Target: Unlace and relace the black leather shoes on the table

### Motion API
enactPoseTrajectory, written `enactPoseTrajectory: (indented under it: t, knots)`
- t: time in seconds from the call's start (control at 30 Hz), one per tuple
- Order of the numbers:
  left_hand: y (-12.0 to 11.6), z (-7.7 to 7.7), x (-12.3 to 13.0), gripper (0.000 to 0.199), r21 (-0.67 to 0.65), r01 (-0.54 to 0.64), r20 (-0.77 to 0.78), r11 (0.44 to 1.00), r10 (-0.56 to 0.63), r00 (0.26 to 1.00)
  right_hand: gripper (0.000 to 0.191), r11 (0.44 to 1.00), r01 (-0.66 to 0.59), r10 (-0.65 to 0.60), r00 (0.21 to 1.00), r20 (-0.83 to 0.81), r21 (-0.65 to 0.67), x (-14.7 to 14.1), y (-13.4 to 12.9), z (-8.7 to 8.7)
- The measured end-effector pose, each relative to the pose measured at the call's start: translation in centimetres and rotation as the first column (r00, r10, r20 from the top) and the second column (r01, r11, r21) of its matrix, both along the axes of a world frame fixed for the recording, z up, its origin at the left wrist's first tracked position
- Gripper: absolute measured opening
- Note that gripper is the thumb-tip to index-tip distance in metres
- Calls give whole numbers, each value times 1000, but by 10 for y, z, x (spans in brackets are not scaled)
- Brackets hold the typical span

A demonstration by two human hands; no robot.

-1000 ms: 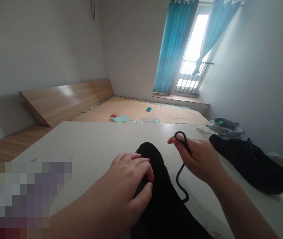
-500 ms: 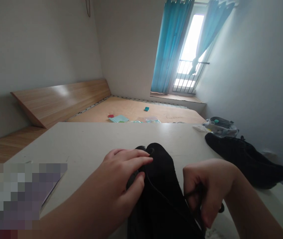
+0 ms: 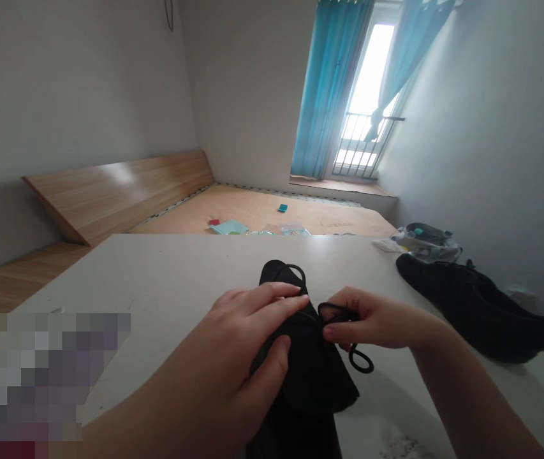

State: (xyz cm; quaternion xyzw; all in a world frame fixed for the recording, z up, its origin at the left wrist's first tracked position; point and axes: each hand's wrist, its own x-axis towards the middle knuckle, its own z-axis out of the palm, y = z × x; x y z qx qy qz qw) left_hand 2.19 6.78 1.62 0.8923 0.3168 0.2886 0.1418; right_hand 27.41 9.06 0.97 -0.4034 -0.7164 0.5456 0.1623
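My left hand lies across a long black item, its fingers over the top and the thumb along the near side. Much of that item is hidden beneath the hand, so its kind is unclear. At its far end a thin black cord makes a loop close to my left fingertips. My right hand is closed in a pinch on more of the cord, beside the item's right edge. Another loop hangs below those fingers. To the right, a black lace-up shoe rests on the white table.
A clear bag with things in it stands behind the shoe. Blurred squares cover something at the table's left edge. Beyond is a bed with small packets and a wooden headboard. Blue curtains hang at the window.
My right hand has moved up and left with the cord, from low beside the black item to near its middle. A cord loop now shows at the far end. The item has shifted and turned.
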Motion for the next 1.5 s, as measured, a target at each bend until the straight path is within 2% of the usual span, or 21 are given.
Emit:
enactPoseTrajectory:
  t: [0.1, 0.2, 0.3, 0.37, 0.43, 0.5, 0.6, 0.67, 0.73, 0.8, 0.87, 0.9, 0.93, 1.0, 1.13, 1.2, 1.27, 1.37, 1.43, 1.5]
  knots:
    - [-1, -5, 5, 44, -44, 26, -46, 999, -28, 999, 34, 999, 31, -30, 998, -48, 14, -3, -1, 1]
    - [-2, -8, 8, 49, -70, 46, -50, 997, -49, 998, 35, 978, 192, -176, 970, -168, 84, -5, 0, 1]
    - [-1, -6, 6, 46, -38, 29, 24, 999, -28, 999, 31, 891, 436, -381, 870, -311, 128, -7, 1, 1]
    - [-1, -2, 3, 48, 2, 34, 59, 999, -34, 998, 32, 854, 515, -454, 807, -379, 74, -10, 0, 2]
    - [-1, 2, 1, 56, 44, 83, 47, 996, -85, 995, 35, 867, 497, -455, 771, -446, -25, -15, -3, 3]
    - [-2, 3, 1, 62, 74, 126, 17, 989, -128, 992, 34, 905, 402, -410, 746, -525, -135, -23, -8, 3]
    - [-4, 3, 1, 61, 117, 109, -33, 987, -106, 994, 39, 938, 253, -345, 730, -590, -235, -34, -16, 3]
    - [-4, 2, 1, 59, 171, 116, -93, 978, -101, 991, 42, 955, 227, -297, 768, -567, -192, -37, -19, 3]
    - [-4, 2, 1, 58, 216, 133, -141, 967, -104, 985, 46, 947, 308, -314, 806, -502, -98, -33, -18, 5]
    - [-4, 2, 0, 54, 219, 121, -126, 968, -95, 987, 48, 886, 463, -415, 813, -407, 20, -20, -14, 8]
    - [-3, 3, 1, 46, 168, 98, -92, 981, -84, 992, 45, 780, 611, -549, 773, -319, 139, -2, -6, 10]
    - [-2, 3, 1, 42, 132, 86, -84, 988, -76, 994, 41, 736, 649, -594, 756, -275, 192, 7, -1, 10]
    - [-1, 2, 2, 40, 91, 73, -86, 993, -66, 994, 37, 716, 658, -620, 753, -220, 233, 16, 3, 8]
    - [1, -1, 4, 41, 2, 51, -131, 999, -51, 990, 31, 724, 625, -636, 769, -70, 292, 30, 11, 3]
    - [4, -9, 5, 36, -162, 5, -228, 987, -42, 973, 26, 841, 458, -529, 808, 260, 288, 42, 16, -13]
    - [4, -9, 4, 31, -220, -33, -246, 975, -23, 969, 32, 863, 413, -495, 802, 333, 290, 42, 15, -16]
    - [3, -7, 3, 27, -275, -79, -284, 958, -2, 959, 36, 843, 411, -521, 785, 334, 347, 36, 14, -14]
    - [2, -1, 3, 26, -317, -121, -356, 941, 1, 935, 42, 802, 431, -555, 793, 251, 414, 12, 15, -13]
    - [2, 2, 4, 28, -322, -127, -388, 938, -8, 922, 47, 818, 433, -526, 830, 185, 379, -9, 16, -17]
    - [2, 2, 5, 29, -323, -135, -411, 937, -10, 912, 43, 841, 442, -493, 863, 107, 312, -27, 16, -21]
